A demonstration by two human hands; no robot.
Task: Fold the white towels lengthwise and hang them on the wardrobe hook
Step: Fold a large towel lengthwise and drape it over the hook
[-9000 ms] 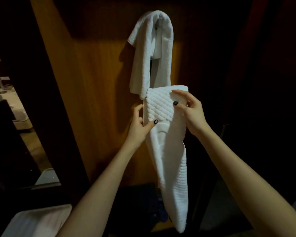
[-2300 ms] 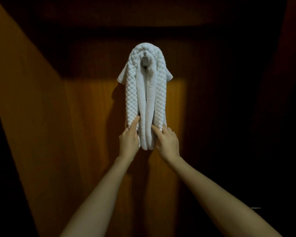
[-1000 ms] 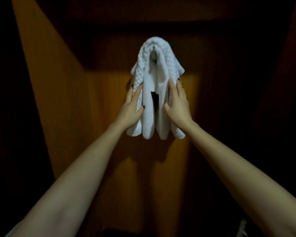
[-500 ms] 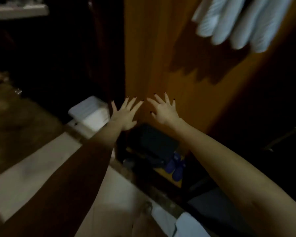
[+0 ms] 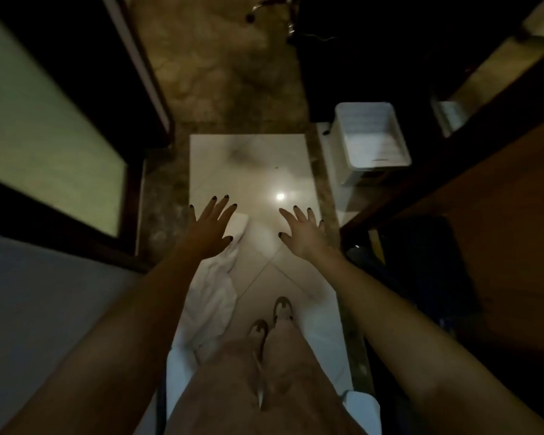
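The white towel (image 5: 215, 296) lies rumpled on the glossy floor tiles (image 5: 252, 164), a long heap running from under the left hand (image 5: 209, 229) back along the inner side of that forearm to a spot just beside the person's left shoe (image 5: 258, 331). No fingers (image 5: 219, 205) touch it. The left hand sits over the towel's far end in this downward view, palm down, its fingers straight and fanned apart, holding nothing. The right hand (image 5: 305, 233) is level with it and well clear of the towel, over bare tile, also palm down with its fingers spread and nothing in them. Both arms reach straight forward and down from the shoulders, bare to the elbow and roughly parallel, with a gap of tile between the two hands. A bright lamp reflection (image 5: 280, 196) glints on the floor just ahead of that gap. Below the arms the person's tan trousers (image 5: 264, 387) and the right shoe (image 5: 283, 309) show, feet close together and toes pointing forward. Ahead to the right a white plastic bin (image 5: 380, 163) stands on the floor near the dark edge of the wooden wardrobe (image 5: 500, 230). What is in the bin is too dim to tell. On the left is a frosted glass panel (image 5: 44, 120) in a dark frame.
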